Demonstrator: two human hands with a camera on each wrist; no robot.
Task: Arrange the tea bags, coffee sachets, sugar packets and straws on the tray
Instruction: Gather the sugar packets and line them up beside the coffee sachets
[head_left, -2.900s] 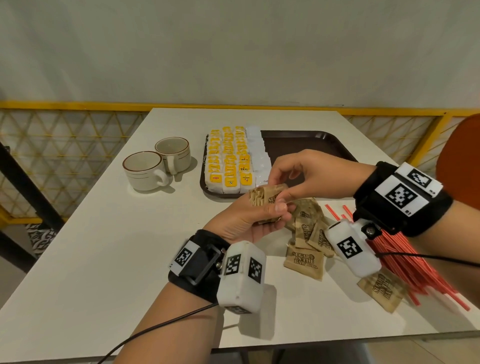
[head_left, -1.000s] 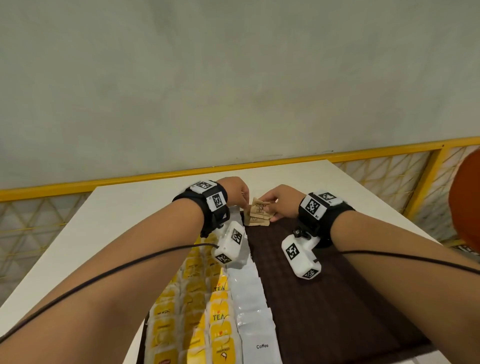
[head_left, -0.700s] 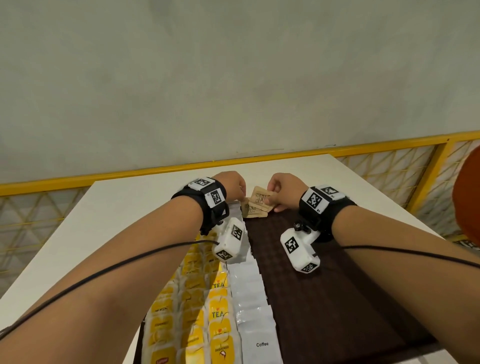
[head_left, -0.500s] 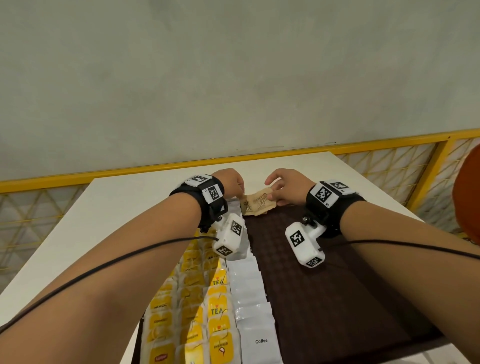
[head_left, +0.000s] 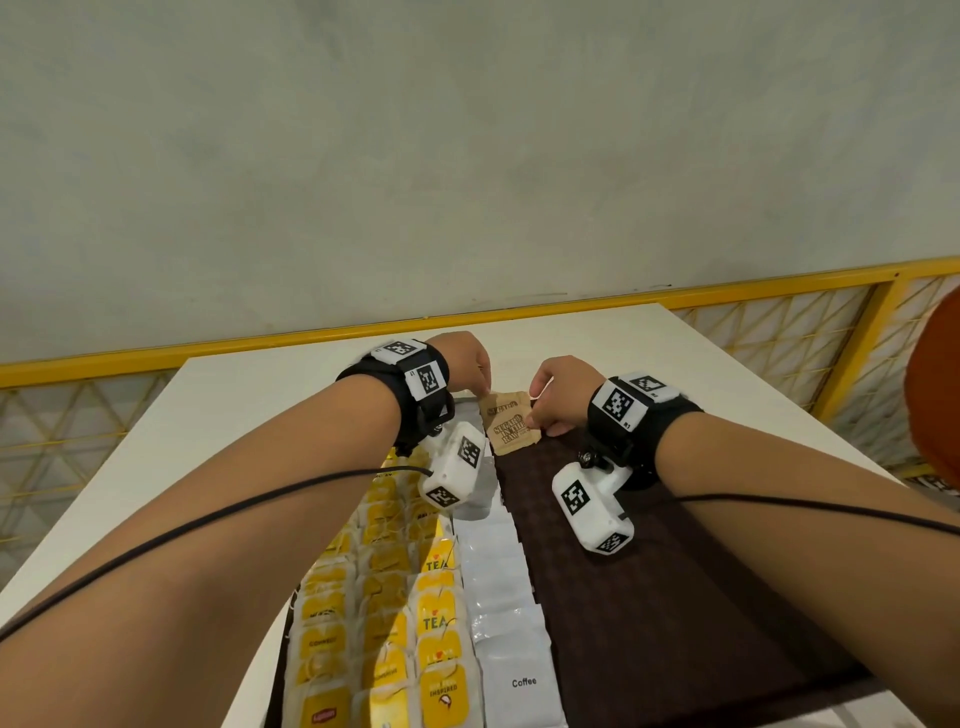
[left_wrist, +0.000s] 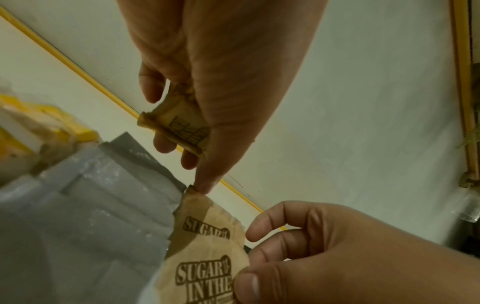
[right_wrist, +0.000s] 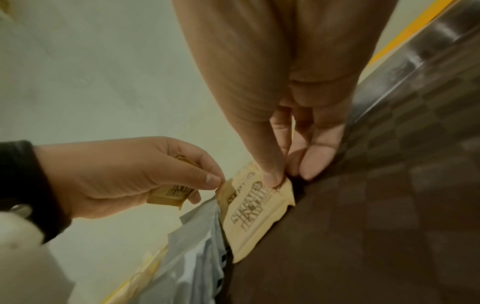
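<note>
One sugar packet (head_left: 510, 423) lies at tray's (head_left: 675, 597) far end, long axis running w/ coffee row (head_left: 511, 613); right hand (head_left: 558, 397) pinches its right edge, left hand (head_left: 470, 364) clutches spare packets, thumb touching its corner.

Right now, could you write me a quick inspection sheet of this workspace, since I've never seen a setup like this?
Surface: white table carrying a dark brown tray.
Job's things: yellow tea bags in rows, white coffee sachets in a column beside them, one brown sugar packet at the tray's far end. No straws in view.
Clutter: nothing seen.
Grippers: left hand grips spare sugar packets and touches the laid packet's corner; right hand presses its other edge.
Cables: black cable along each forearm.
Surroundings: grey wall, yellow railing.
</note>
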